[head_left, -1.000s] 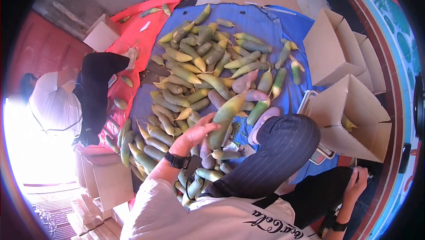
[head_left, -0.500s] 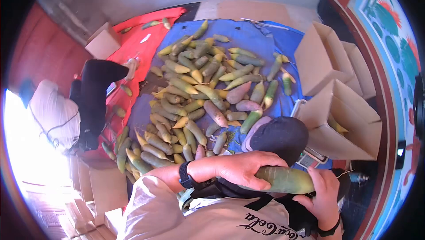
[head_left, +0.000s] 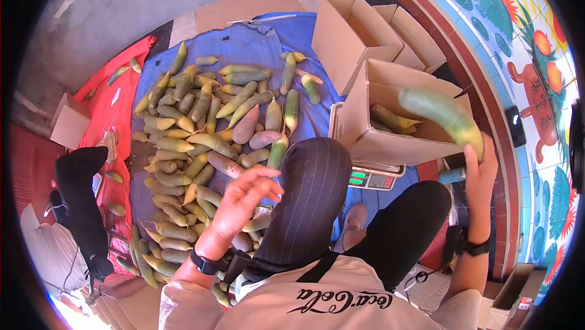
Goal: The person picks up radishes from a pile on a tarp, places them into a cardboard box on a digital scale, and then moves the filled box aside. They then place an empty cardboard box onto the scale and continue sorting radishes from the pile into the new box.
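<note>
My right hand (head_left: 478, 162) grips a large green radish (head_left: 442, 111) by its yellowish end, and the radish leans over the open cardboard box (head_left: 396, 141). A few radishes (head_left: 393, 117) lie inside that box, which stands on a digital scale (head_left: 373, 178) with a lit green display. Held over the edge of the pile, my left hand (head_left: 247, 199) is empty with its fingers apart, beside my left knee. The large pile of green radishes (head_left: 183, 138) covers much of the blue sheet (head_left: 244, 41), with a few pinkish ones among them.
More open cardboard boxes (head_left: 347, 31) stand behind the scale by the tiled wall (head_left: 481, 1). At the left, another person (head_left: 79, 196) sits next to a red sheet (head_left: 113, 108). A small box (head_left: 68, 122) is behind them. Flattened cardboard lies near my right side.
My view has turned right. The radish, earlier between both my hands at my lap, is now in my right hand over the box. My left hand has let go and moved left.
</note>
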